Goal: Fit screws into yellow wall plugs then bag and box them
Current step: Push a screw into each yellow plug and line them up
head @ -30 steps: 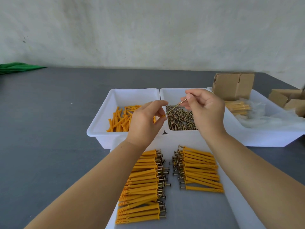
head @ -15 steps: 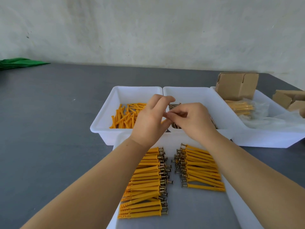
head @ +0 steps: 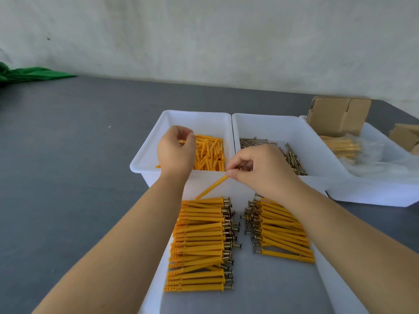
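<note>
Hands have parted since half a second ago, when both were pressed together over the bins working a screw into a plug. Now the right hand [head: 265,171] pinches the head end of a filled yellow plug [head: 212,186] between thumb and forefinger, fingers closed on it, its tip angled down toward the top of the left row of finished plugs [head: 199,243] on the white tray [head: 267,291]. The left hand [head: 175,152] has gone back into the bin of empty plugs [head: 209,152], fingers curled loosely; something yellow shows inside the curl, but whether it has a plug gripped cannot be told.

By this reading, one assembly is complete and about to be laid down, while the next plug is already being fetched. The screw bin [head: 278,150] sits just to the right of the plug bin, with loose screws [head: 292,159] in its near right corner. A second finished row [head: 283,230] lies on the tray to the right of the first, screw heads of both rows facing the middle.

Bagging and boxing look partly begun: a bag of yellow plugs [head: 342,147] and a cardboard box [head: 337,115] rest in a third bin at far right. Many empty plugs remain, so the fitting stage is far from over.
</note>
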Demonstrator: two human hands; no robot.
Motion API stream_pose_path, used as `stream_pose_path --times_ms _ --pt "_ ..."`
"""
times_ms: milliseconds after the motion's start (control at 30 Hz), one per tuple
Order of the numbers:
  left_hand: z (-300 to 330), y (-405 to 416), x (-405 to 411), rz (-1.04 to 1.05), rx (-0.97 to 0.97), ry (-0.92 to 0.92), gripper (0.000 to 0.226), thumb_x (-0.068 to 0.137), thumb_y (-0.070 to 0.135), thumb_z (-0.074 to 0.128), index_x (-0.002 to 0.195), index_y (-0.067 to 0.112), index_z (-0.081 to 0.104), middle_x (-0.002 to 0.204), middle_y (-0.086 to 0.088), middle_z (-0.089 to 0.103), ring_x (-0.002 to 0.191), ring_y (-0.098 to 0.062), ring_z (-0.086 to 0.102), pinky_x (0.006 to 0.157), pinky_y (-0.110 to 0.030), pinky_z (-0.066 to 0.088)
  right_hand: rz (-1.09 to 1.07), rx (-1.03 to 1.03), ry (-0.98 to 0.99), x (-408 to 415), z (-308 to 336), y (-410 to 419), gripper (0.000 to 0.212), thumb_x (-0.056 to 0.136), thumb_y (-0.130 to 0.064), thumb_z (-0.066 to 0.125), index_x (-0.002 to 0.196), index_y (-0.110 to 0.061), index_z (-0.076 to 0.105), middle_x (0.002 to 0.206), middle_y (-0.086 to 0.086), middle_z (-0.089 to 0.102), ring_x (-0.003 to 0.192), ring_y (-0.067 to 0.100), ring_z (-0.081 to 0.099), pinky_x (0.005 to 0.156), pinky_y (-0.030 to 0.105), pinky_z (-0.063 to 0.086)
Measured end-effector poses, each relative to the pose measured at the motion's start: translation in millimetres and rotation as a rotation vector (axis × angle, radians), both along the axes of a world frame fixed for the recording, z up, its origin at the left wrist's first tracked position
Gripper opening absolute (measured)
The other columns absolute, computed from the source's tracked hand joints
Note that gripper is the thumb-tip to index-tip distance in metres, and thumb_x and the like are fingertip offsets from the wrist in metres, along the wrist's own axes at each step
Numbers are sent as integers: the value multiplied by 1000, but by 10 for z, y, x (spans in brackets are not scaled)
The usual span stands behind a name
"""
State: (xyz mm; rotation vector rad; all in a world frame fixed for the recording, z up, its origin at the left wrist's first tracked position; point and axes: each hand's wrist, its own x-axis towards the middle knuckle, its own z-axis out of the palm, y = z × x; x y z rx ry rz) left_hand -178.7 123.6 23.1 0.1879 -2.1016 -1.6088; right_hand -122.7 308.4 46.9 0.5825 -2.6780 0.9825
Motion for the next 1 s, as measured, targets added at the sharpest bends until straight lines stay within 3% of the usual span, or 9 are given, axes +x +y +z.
stream_pose_path --times_ms 200,367,500,600,667,767,867,933,1000 --pt "-32 30 -11 -39 -118 -10 12 89 17 55 92 23 66 85 11 65 77 -19 68 72 -43 59 40 70 37 42 -113 -137 6 82 -12 78 85 -17 76 65 -23 58 61 -6 59 64 7 47" --pt "-46 33 -14 -56 -188 14 11 91 17 56 91 22 66 80 8 65 67 -16 63 61 -32 53 77 13 -12 63 -82 -83 8 81 -17 81 80 -22 74 70 -14 69 68 1 67 67 18 57" --pt "-84 24 -56 -69 -268 19 10 90 19 57 92 20 67 82 12 64 64 -6 58 58 -24 43 162 345 124 118 -157 -202 7 84 -32 75 81 -26 74 82 -15 63 83 2 56 70 25 47" --pt "-117 26 -72 -111 -485 -25 13 91 25 58 98 22 68 96 12 65 76 -9 59 56 -21 40 160 501 226 105 -231 -280 13 86 -39 71 86 -27 76 93 -9 57 95 11 50 72 32 46" --pt "-126 36 -82 -177 -672 -97 17 93 31 55 100 24 68 101 10 62 86 -14 59 60 -26 41 113 383 199 62 -187 -245 15 86 -42 70 87 -27 76 91 -8 56 87 11 51 66 32 44" --pt "-105 78 -90 -325 -953 -277 36 100 41 41 81 20 63 81 4 59 81 -23 58 59 -29 39 -129 221 240 -189 -95 8 20 91 -36 61 79 -24 71 81 -7 55 72 13 52 60 28 40" --pt "-89 136 -116 -447 -1081 -470 54 101 49 24 67 17 50 73 -1 54 75 -22 55 68 -35 43 -402 356 71 -465 -104 374 19 97 -28 53 96 -24 72 102 3 61 85 21 57 69 30 40" --pt "-83 146 -147 -493 -1104 -525 53 101 49 21 67 19 48 73 -2 50 74 -20 50 75 -38 42 -453 488 -233 -597 -178 538 30 101 -37 49 122 -24 66 129 8 58 110 27 56 84 35 44" --pt "-81 147 -161 -521 -1120 -532 50 101 48 21 69 21 48 72 0 47 77 -21 48 79 -39 40 -403 507 -547 -688 -211 586 48 101 -49 44 138 -21 56 148 7 48 134 29 45 105 39 37"
